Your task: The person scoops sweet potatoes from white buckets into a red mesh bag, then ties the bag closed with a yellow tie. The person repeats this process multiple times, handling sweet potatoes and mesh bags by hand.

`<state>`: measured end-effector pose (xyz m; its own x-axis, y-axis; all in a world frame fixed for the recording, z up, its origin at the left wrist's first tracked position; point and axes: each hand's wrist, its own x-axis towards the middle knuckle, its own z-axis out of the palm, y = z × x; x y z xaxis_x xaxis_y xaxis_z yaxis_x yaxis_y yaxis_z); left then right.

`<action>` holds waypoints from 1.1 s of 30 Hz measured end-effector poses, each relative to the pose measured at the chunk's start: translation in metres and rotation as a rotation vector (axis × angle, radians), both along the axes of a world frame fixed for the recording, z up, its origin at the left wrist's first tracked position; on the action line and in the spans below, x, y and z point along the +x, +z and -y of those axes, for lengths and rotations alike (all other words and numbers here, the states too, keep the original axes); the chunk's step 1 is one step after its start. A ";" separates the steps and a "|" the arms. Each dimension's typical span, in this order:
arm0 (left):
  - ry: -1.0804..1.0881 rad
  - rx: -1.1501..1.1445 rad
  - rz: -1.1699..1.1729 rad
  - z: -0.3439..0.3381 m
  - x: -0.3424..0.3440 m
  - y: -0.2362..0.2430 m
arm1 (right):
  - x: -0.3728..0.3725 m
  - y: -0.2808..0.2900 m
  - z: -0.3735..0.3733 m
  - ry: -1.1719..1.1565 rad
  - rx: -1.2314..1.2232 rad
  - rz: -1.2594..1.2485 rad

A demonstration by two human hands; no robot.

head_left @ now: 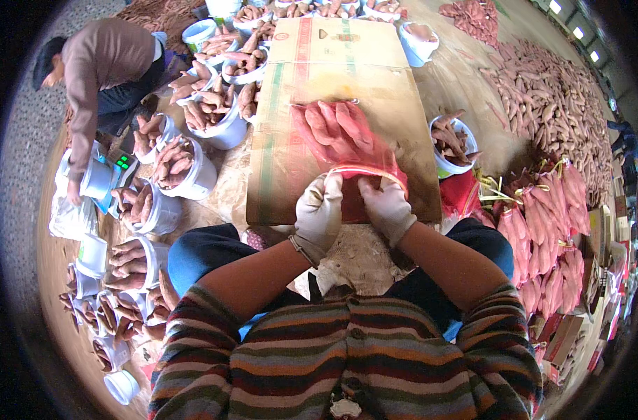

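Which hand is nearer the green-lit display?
Left. The left hand, at the red bag, lies right of the display; the right hand, also there, is farther right.

So there's one head cam here, a wide fisheye up on the wearer's head, aimed down and a bit forward. The striped cardigan [361, 336] fills the bottom of the shot, super close to the lens, with the left hand [320, 210] and right hand [389, 208] around mid-frame. Past them the cardboard [340, 77] runs away toward the top. Straight edges bow near the rim, and the corners go black.
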<state>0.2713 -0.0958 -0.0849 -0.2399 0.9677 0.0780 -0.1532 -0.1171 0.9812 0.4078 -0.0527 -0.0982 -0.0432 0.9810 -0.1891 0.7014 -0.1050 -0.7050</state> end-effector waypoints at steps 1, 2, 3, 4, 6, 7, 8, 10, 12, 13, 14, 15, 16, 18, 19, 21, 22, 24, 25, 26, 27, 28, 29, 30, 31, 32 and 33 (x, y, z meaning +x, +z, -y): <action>-0.013 0.018 0.034 0.001 0.001 -0.001 | 0.007 0.004 0.007 0.026 -0.063 -0.045; -0.052 -0.028 0.085 0.002 0.001 -0.002 | 0.013 0.008 0.014 0.002 -0.170 -0.051; -0.042 0.007 0.073 0.003 0.002 -0.003 | 0.018 0.013 0.021 0.026 -0.170 -0.159; -0.041 0.035 0.066 0.003 0.004 -0.005 | 0.025 0.018 0.028 0.145 -0.062 -0.258; -0.016 -0.072 0.067 0.001 0.005 -0.007 | 0.044 0.034 0.042 0.273 0.041 -0.262; -0.017 -0.078 0.078 0.001 0.006 -0.007 | 0.058 0.043 0.043 0.383 -0.023 -0.308; -0.004 -0.121 0.099 0.000 0.006 -0.007 | 0.076 0.053 0.038 0.458 -0.127 -0.331; 0.026 -0.127 0.098 0.000 0.008 -0.005 | 0.125 0.068 0.009 0.669 -0.293 -0.452; -0.007 -0.159 0.110 0.001 0.010 -0.003 | 0.176 0.070 -0.055 1.110 0.712 -0.104; -0.028 -0.155 0.128 0.000 0.011 -0.002 | 0.201 0.064 -0.079 0.867 0.639 0.020; -0.046 -0.147 0.145 0.000 0.012 -0.001 | 0.227 0.053 -0.097 0.513 0.365 0.053; -0.057 -0.138 0.134 -0.001 0.012 -0.001 | 0.252 0.038 -0.112 0.136 0.197 0.035; -0.054 -0.170 0.105 -0.002 0.013 -0.001 | 0.275 0.022 -0.126 -0.051 0.160 0.156; -0.026 -0.213 0.062 -0.002 0.015 -0.004 | 0.312 -0.014 -0.143 -0.214 -0.070 0.438; -0.024 -0.199 0.060 0.001 0.017 -0.006 | 0.317 -0.037 -0.149 -0.333 -0.120 0.509; -0.012 -0.218 -0.007 -0.004 0.018 -0.009 | 0.324 -0.072 -0.163 -0.107 -0.096 0.733; 0.028 -0.324 -0.017 -0.006 0.018 -0.009 | 0.323 -0.086 -0.171 0.087 -0.182 0.913; -0.016 -0.234 0.061 -0.009 0.024 -0.009 | 0.315 -0.108 -0.180 0.350 -0.166 1.072; -0.016 -0.238 0.069 -0.010 0.027 -0.008 | 0.310 -0.116 -0.183 0.226 -0.067 1.046; -0.030 -0.250 0.102 -0.011 0.029 -0.005 | 0.305 -0.122 -0.184 0.126 -0.030 0.985; -0.068 -0.218 0.074 -0.013 0.031 -0.003 | 0.300 -0.124 -0.189 -0.028 -0.084 0.925; -0.119 -0.247 0.139 -0.013 0.032 0.001 | 0.295 -0.125 -0.192 -0.135 -0.082 0.874; -0.141 -0.275 0.160 -0.014 0.034 0.003 | 0.294 -0.124 -0.194 0.125 -0.164 1.006; -0.190 -0.239 0.222 -0.014 0.034 0.005 | 0.294 -0.122 -0.198 0.351 -0.193 1.170; -0.179 -0.222 0.149 -0.016 0.033 0.006 | 0.294 -0.122 -0.198 0.274 -0.166 1.039; -0.105 -0.294 0.053 -0.017 0.034 0.006 | 0.296 -0.123 -0.198 0.156 -0.105 0.935; -0.114 -0.258 0.038 -0.018 0.032 0.005 | 0.299 -0.126 -0.201 0.092 -0.150 0.894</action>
<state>0.3037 -0.0775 -0.0799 -0.1268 0.9752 -0.1811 -0.1880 0.1556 0.9698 0.7070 0.1480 -0.2243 0.1041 0.9434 -0.3149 0.9902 -0.0686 0.1217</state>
